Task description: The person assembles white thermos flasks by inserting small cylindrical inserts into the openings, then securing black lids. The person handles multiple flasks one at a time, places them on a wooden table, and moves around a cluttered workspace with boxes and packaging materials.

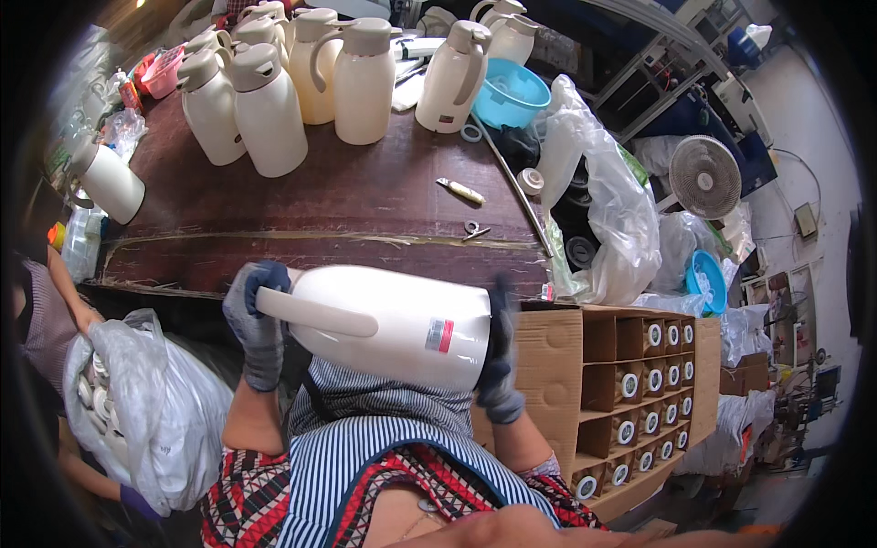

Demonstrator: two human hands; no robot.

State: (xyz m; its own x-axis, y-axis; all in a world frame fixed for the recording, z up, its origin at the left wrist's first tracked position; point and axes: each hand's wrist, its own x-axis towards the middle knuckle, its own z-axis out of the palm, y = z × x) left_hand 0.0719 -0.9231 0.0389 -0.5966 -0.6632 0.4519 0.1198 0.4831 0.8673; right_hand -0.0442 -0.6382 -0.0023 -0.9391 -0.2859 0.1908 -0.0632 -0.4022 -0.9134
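Observation:
A cream thermos jug (pixel 402 320) lies sideways in front of my body, its base to the right and a small red-and-grey label on its side. My left hand (pixel 258 315), in a grey-blue knitted glove, is closed around its top end by the handle (pixel 320 312). Against the jug's base is my right hand (pixel 500 361), also gloved, its fingers dark and smeared by motion. Beyond the jug, a small cutter knife (pixel 461 190) and a little ring-shaped metal piece (pixel 473 230) rest on the dark red table (pixel 365 192).
Several cream thermos jugs (pixel 269 114) stand along the table's far side. On the right is a divided cardboard box (pixel 548 393) holding rows of white-rimmed round pieces. A blue basin (pixel 512 93), plastic bags (pixel 598 192) and a fan (pixel 704 176) lie beyond. Another person's arm (pixel 73 288) reaches a plastic sack (pixel 151 402).

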